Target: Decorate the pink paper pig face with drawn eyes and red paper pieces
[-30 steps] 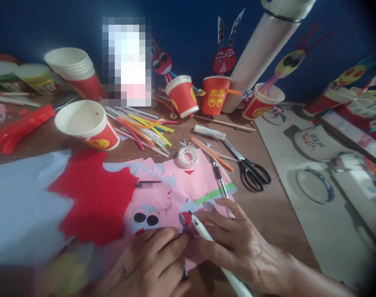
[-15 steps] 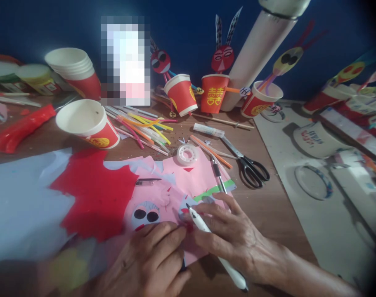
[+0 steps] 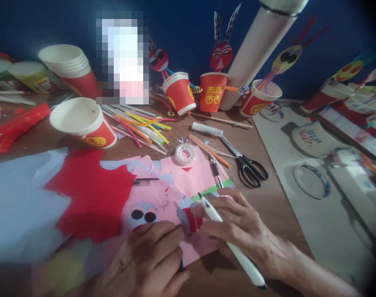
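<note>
A white marker (image 3: 234, 243) lies slantwise between the fingers of my right hand (image 3: 243, 231), its dark tip pointing up and left. Small red paper pieces (image 3: 192, 220) sit by those fingertips, over pink paper (image 3: 203, 247). My left hand (image 3: 153, 258) is closed, fingers curled, at the lower middle; what it may hold is hidden beneath it. Just above its knuckles is a pale round paper face (image 3: 143, 216) with two black eyes, partly covered. Left of the hands lies a jagged red sheet (image 3: 91, 198).
A tape roll (image 3: 185, 154), a black pen (image 3: 215, 171) and black-handled scissors (image 3: 251, 169) lie beyond the hands. Several straws (image 3: 144, 128) are heaped near a paper cup (image 3: 82, 123). Cups with paper-faced figures (image 3: 214, 93) stand at the back. White sheets (image 3: 20, 206) cover the left.
My right hand has shifted slightly right, away from my left hand, with the marker in it. More of the red paper pieces shows between the hands. My left hand stays nearly in place.
</note>
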`<state>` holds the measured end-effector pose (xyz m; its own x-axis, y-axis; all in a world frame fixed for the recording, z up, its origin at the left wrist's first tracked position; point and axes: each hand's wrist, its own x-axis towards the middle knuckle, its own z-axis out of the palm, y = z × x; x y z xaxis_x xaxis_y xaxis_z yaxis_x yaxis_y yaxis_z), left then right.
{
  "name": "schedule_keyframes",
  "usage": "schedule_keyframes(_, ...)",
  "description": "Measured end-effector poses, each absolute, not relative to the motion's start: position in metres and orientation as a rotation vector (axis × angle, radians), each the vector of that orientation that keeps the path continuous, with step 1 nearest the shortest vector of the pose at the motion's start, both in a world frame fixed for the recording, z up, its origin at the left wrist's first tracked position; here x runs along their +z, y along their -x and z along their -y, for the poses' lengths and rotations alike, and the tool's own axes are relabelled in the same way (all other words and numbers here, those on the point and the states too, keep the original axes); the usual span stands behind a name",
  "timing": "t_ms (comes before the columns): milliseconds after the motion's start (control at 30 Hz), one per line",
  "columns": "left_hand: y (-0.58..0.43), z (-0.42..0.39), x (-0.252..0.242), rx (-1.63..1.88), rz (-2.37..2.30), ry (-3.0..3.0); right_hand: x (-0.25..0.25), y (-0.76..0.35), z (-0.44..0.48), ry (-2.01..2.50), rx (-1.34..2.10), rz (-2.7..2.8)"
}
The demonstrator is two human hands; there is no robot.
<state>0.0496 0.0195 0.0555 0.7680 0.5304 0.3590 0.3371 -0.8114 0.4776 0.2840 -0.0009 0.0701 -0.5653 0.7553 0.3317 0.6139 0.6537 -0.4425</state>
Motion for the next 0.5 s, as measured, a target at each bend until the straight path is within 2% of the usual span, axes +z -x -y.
schedule_keyframes(233, -0.050, -0.018, 0.051, 0.879, -0.631, -2.553, 0.066, -0.289, 0.004, 1.162, 0.452, 2.380)
schedule_keyframes(500, -0.057, -0.014, 0.043, 0.851, -0.644, -2.551, 0.075, -0.287, 0.003, 1.200, 0.373, 2.141)
